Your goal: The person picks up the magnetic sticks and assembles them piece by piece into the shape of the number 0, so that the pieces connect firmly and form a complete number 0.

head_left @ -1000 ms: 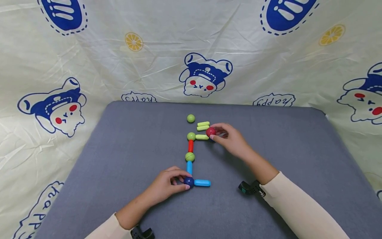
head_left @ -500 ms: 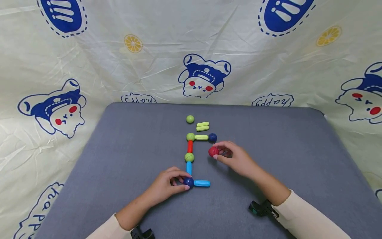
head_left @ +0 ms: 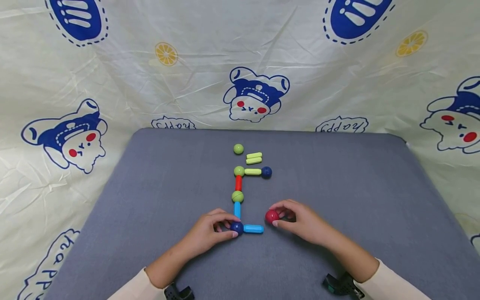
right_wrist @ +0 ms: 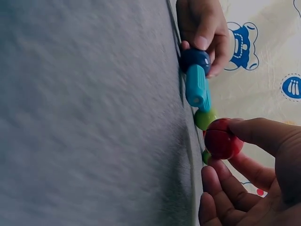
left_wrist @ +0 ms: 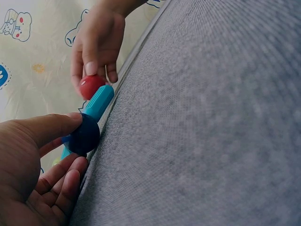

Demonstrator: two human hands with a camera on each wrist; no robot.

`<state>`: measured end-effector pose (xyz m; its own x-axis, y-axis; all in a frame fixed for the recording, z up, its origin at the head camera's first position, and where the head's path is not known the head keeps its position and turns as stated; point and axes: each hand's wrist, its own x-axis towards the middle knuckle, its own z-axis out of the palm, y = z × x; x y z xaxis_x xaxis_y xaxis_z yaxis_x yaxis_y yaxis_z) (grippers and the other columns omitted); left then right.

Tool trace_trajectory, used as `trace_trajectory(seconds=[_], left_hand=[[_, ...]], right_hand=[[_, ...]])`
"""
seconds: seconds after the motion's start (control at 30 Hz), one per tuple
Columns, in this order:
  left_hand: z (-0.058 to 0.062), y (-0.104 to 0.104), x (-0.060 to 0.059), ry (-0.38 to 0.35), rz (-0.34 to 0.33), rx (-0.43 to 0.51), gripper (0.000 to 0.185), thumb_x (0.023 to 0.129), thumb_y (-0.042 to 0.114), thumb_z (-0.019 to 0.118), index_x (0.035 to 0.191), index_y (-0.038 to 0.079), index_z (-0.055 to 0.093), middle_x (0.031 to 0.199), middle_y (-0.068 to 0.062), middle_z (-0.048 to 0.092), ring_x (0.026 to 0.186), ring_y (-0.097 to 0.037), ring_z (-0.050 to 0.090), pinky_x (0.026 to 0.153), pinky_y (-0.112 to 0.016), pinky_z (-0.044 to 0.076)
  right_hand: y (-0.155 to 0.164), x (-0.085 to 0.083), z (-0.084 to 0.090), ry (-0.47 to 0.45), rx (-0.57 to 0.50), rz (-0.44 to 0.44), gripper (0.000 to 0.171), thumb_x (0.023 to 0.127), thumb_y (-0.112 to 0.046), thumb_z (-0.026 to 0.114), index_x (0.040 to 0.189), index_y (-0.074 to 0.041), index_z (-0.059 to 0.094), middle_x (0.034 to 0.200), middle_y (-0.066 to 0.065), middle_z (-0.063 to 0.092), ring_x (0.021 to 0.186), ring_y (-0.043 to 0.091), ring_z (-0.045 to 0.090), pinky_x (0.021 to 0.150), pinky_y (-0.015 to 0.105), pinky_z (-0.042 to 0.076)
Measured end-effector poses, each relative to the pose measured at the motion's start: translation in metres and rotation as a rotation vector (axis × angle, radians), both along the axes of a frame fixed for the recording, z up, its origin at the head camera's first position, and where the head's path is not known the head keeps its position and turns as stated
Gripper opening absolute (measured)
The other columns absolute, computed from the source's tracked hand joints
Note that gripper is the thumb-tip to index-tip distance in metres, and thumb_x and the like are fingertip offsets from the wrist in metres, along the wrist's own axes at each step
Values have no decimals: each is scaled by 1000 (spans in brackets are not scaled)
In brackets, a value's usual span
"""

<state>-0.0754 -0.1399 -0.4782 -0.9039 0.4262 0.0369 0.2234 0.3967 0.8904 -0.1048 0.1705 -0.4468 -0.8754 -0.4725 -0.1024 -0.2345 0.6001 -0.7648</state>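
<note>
Navy ball (head_left: 237, 228), partly behind left hand (head_left: 207, 231), cropped wristband (head_left: 173, 293), perhaps

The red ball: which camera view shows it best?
The right wrist view: the red ball looks largest there, its seam visible, held by the right hand. In the head view it is small; in the left wrist view a blue stick partly covers it.

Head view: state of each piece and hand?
Left hand: pinches near blue ball
Right hand: pinches red ball
Near blue ball: held
Red ball: held, unattached
Sideways blue stick: outer end free
Lengthwise blue stick: between two balls
Near green ball: sticks on both sides
Red stick: between two green balls
Middle green ball: at chain's corner
Single yellow stick: between two balls
Far blue ball: chain's end
Paired yellow sticks: loose, adjacent
Far green ball: loose
</note>
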Motion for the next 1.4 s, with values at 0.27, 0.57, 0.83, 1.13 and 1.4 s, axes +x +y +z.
trace_trajectory(seconds=[0.27, 0.57, 0.83, 1.13, 1.4], left_hand=[[-2, 1, 0, -12, 2, 4, 31, 86, 25, 82, 116, 21, 75, 101, -1, 68, 90, -17, 63, 72, -22, 52], [-2, 0, -1, -2, -3, 11, 31, 86, 25, 82, 116, 21, 75, 102, 0, 68, 90, -16, 63, 72, -22, 52], [-1, 1, 0, -18, -3, 7, 31, 86, 25, 82, 116, 22, 75, 103, -1, 67, 91, -15, 62, 72, -22, 52], [1, 1, 0, -13, -4, 2, 32, 86, 24, 82, 117, 20, 75, 103, 0, 67, 92, -14, 62, 73, -22, 52], [1, 1, 0, -9, -3, -14, 32, 86, 24, 82, 117, 25, 74, 103, 6, 66, 90, -9, 61, 72, -23, 53]], right_hand=[[4, 17, -9, -5, 16, 16, 33, 90, -35, 77, 119, -21, 68, 105, -5, 64, 92, 9, 59, 76, 22, 49], [1, 24, -11, -12, 14, -7, 31, 91, -37, 75, 119, -23, 68, 106, -6, 64, 92, 8, 58, 77, 22, 48], [-5, 29, -11, -9, 31, -37, 31, 91, -38, 75, 119, -27, 68, 106, -7, 63, 94, 9, 56, 77, 23, 46], [-5, 30, -15, -3, 6, -45, 34, 90, -37, 76, 121, -27, 67, 105, -9, 63, 94, 8, 57, 77, 23, 46], [-1, 30, -19, 34, 2, -24, 31, 91, -37, 76, 119, -27, 67, 104, -11, 63, 93, 6, 57, 78, 23, 47]])
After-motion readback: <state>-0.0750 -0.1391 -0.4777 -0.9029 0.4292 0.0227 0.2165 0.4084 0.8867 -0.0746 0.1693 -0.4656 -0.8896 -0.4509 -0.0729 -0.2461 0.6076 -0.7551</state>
